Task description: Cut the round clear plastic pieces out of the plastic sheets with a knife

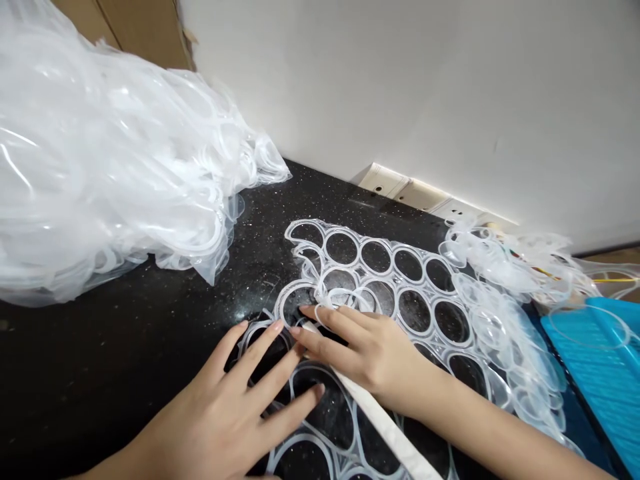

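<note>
A translucent plastic sheet (390, 277) with rows of round openings lies on the dark speckled counter (220, 320). My left hand (235, 400) rests over its near left part, fingers spread and holding nothing. Beside it, my right hand (365, 347) reaches in with index and middle fingers extended; its thumb is hidden. Loose clear rings (353, 293) bunch up at the right hand's curled fingers, one loop passing around a finger. Under that hand runs a narrow white strip (385, 427), slanting to the bottom edge. A larger ring outline (293, 293) shows just beyond the fingertips.
A big clear bag (115, 160) stuffed with translucent plastic pieces fills the upper left. Heaped loose rings (500, 327) lie to the right, against a blue ribbed tray (600, 373). Wall sockets (425, 195) line the back wall, and cardboard (140, 27) stands behind the bag.
</note>
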Tool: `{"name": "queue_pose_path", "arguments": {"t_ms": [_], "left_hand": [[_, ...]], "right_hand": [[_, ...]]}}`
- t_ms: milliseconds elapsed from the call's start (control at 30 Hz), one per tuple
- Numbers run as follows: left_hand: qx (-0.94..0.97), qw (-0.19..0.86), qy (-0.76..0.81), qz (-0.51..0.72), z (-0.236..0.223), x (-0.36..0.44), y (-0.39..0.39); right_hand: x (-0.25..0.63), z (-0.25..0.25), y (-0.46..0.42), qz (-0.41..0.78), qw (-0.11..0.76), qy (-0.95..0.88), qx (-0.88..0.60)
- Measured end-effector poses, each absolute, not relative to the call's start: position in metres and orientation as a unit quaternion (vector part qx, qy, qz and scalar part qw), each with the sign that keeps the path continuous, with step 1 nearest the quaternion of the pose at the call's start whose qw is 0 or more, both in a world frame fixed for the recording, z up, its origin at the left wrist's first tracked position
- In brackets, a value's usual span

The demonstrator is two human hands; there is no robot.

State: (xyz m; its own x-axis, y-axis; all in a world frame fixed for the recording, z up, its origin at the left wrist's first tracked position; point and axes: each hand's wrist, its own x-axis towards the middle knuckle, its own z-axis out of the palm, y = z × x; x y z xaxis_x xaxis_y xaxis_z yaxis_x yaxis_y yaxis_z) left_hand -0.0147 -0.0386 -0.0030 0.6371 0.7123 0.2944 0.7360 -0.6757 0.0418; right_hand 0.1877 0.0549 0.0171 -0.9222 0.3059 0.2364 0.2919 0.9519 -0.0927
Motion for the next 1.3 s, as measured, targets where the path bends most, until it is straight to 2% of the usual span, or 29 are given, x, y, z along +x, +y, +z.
{"name": "queue_pose_path", "arguments": {"t_ms": [200,367,467,633,767,900,1033,1133,1300], "left_hand": [[-0.896,0.036,-0.417,-0.146,-0.006,-0.016,-0.037],[-0.89,0.034,-0.43,-0.144,-0.005,-0.016,-0.04],[-0.892,0.038,-0.424,-0.15,-0.004,-0.016,-0.039],[-0.893,0.027,-0.426,-0.143,-0.003,-0.016,-0.036],[-0.891,0.022,-0.425,-0.158,-0.002,-0.016,-0.035],[-0.887,0.021,-0.423,-0.183,0.0,-0.017,-0.033],[-0.884,-0.004,-0.408,-0.227,0.003,-0.015,-0.028],[-0.874,-0.035,-0.409,-0.26,0.007,-0.017,-0.02],[-0.865,-0.057,-0.447,-0.221,0.018,-0.026,0.003]], "right_hand": [[0.177,0.019,0.064,-0.042,0.162,-0.974,-0.15],[0.176,0.019,0.068,-0.044,0.152,-0.967,-0.197],[0.176,0.019,0.069,0.002,0.154,-0.962,-0.226],[0.18,0.025,0.07,0.148,0.14,-0.95,-0.237],[0.193,0.035,0.068,0.183,0.113,-0.947,-0.237],[0.212,0.043,0.067,0.227,0.209,-0.912,-0.271],[0.233,0.049,0.071,0.217,0.299,-0.861,-0.351],[0.241,0.05,0.071,0.24,0.269,-0.856,-0.371],[0.243,0.046,0.071,0.27,0.183,-0.883,-0.338]]}}
